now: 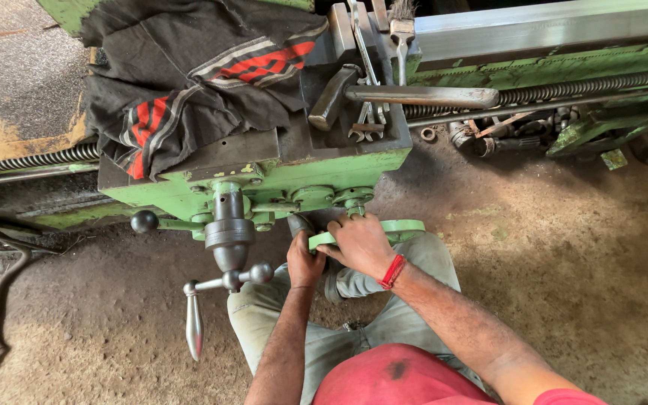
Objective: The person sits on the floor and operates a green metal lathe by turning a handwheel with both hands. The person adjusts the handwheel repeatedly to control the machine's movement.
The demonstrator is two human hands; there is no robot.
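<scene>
the floor (564, 247) is packed brown dirt, oil-stained, in a workshop; a green lathe (279, 180) runs across the top of the view. going left to right: one black ball knob (144, 221), one steel crank lever (195, 324) hanging from a grey hub, one dark cloth with red stripes (189, 75) draped on the carriage, one hammer (406, 96) lying over several spanners, one brush (402, 26). the left hand (305, 264) is curled shut around the near edge of the green handwheel (391, 226); the right hand (360, 244) lies clasped over its rim, just beside it, below the carriage.
</scene>
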